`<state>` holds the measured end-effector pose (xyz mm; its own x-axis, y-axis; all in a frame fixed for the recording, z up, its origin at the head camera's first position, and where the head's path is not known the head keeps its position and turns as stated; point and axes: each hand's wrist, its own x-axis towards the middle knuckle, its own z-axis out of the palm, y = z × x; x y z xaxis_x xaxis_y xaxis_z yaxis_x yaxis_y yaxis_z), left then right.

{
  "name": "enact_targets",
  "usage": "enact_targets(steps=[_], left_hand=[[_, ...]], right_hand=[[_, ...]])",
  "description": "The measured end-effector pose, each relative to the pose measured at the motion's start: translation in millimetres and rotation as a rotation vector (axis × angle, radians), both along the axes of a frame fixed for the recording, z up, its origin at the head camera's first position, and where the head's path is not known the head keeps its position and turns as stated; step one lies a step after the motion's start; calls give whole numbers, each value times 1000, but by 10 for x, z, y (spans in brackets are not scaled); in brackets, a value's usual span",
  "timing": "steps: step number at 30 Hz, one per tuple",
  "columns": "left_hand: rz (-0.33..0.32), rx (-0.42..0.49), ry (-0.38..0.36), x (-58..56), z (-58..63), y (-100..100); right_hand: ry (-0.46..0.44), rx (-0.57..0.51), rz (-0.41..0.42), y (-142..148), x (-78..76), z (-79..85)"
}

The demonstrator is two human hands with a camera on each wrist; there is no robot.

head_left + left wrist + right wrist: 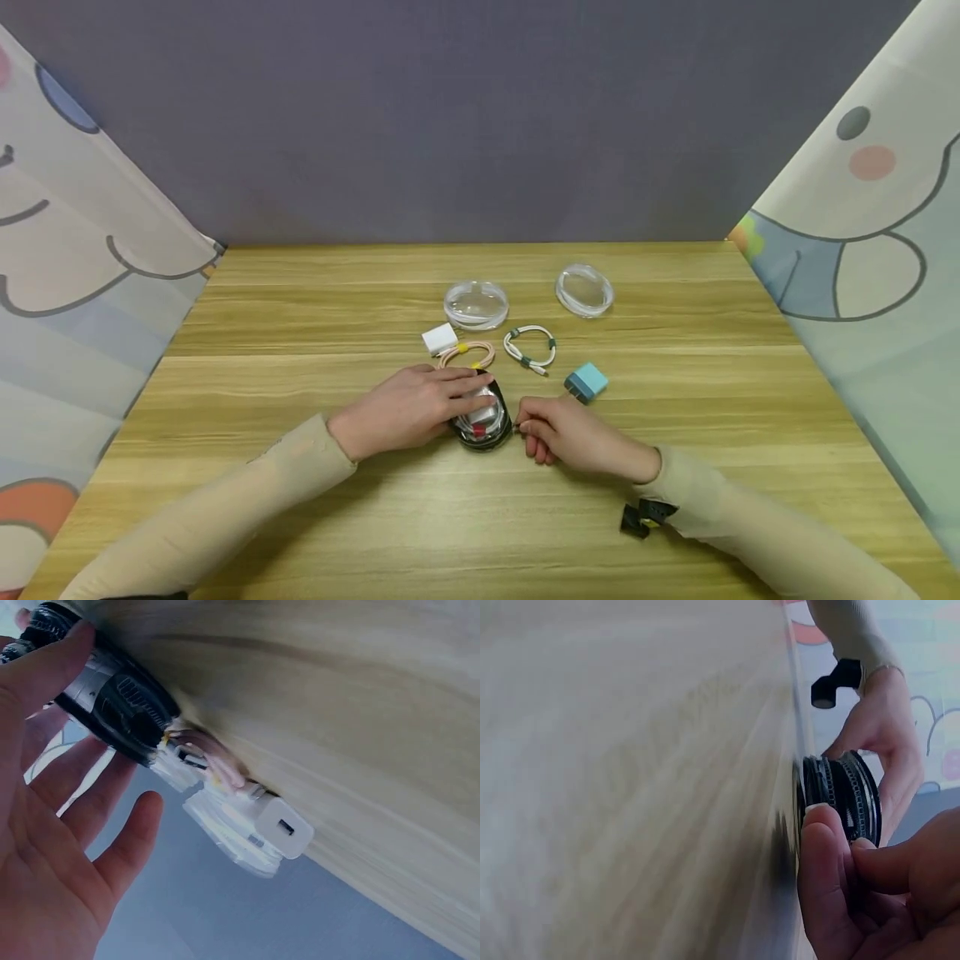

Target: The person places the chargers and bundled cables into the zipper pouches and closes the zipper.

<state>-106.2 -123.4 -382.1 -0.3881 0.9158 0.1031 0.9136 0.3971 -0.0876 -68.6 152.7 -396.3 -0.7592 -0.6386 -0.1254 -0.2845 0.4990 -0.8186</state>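
Observation:
A small black zip case [496, 435] with a see-through top lies on the table, and a silvery-white item and a pale coiled cable with a red tie show inside. My left hand [420, 408] holds it from the left, fingers across the top and thumb against its side. At the case's right edge my right hand [562, 432] pinches the small zipper pull [516, 427] between thumb and curled index finger. The zipper teeth [862, 799] run around the side in the right wrist view; how far they are parted I cannot tell.
Just beyond the case lie a pink cable [450, 352] with yellow ties, a white charger [439, 339] and a white cable [553, 354] with green ties. A blue charger [588, 381] sits near my right hand. Farther back are two clear-packed white coils [476, 323].

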Motion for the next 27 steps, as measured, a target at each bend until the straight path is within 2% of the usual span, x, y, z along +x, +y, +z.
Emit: enact_targets(steps=[5, 10, 14, 21, 27], left_hand=[[31, -4, 23, 26, 23, -3], [15, -8, 62, 12, 38, -26], [-19, -9, 91, 10, 54, -37], [-101, 5, 153, 5, 68, -33], [-182, -49, 160, 22, 64, -43]], right_hand=[[20, -6, -55, 25, -67, -21], [36, -19, -103, 37, -137, -7], [87, -15, -117, 27, -189, 8], [147, 63, -134, -58, -271, 23], [194, 79, -128, -94, -331, -16]])
